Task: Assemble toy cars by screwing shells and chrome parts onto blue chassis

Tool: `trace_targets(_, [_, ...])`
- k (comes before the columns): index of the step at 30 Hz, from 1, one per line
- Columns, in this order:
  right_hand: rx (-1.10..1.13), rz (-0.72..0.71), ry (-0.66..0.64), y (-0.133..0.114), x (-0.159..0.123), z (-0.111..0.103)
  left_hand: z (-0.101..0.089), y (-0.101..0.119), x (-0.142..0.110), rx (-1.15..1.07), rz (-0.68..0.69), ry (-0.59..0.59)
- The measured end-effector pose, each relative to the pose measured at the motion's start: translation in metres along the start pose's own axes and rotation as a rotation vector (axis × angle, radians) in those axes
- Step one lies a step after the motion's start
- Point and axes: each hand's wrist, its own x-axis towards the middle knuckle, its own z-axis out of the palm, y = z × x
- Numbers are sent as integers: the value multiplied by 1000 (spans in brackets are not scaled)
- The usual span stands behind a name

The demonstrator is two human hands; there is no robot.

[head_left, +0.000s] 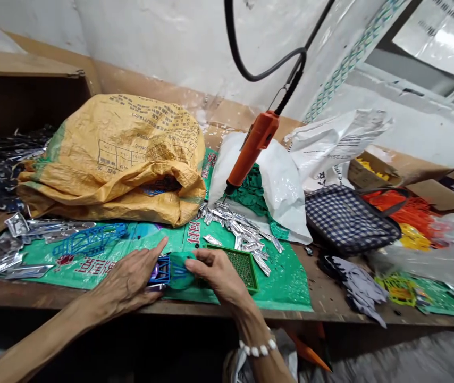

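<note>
My left hand (129,279) rests on the green mat (286,282), fingers closed around a small blue plastic cage part (162,270), forefinger stretched forward. My right hand (215,271) pinches a round green plastic piece (179,272) against that blue part. Both hands meet near the table's front edge. Just right of my right hand lies a green mesh tray (246,266). A pile of small silvery foil packets (237,226) lies behind it. A blue wire-like plastic frame (91,239) lies behind my left hand.
An orange electric screwdriver (253,146) hangs on a black cable above the table. A big yellow woven sack (119,154) sits at the back left, white plastic bags (286,175) and a checked pouch (349,215) to the right. Grey plastic parts (360,290) and orange and yellow pieces lie further right.
</note>
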Motion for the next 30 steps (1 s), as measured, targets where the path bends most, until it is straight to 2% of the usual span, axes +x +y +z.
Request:
trace_targets(4, [-166, -35, 62, 5, 15, 23, 3, 0, -2, -43, 9, 21])
trace_targets(10, [-487, -154, 283, 22, 15, 25, 12, -2, -2, -47, 82, 103])
trace_targets(14, [-601, -220, 317, 34, 14, 27, 9, 0, 3, 14, 87, 30])
trace_targets(16, [-633, -240, 318, 33, 10, 30, 11, -1, 3, 34, 103, 21])
trace_targets(20, [-641, -273, 259, 21, -2, 28, 21, -6, -2, 34, 139, 84])
trace_targets(23, [-618, -277, 156, 10, -8, 18, 24, -8, -4, 25, 135, 98])
trace_targets(27, [-578, -195, 25, 5, -9, 8, 21, -11, -3, -8, 161, 71])
trace_targets(30, [-540, -158, 63, 7, -10, 9, 19, -19, -5, -59, 206, 49])
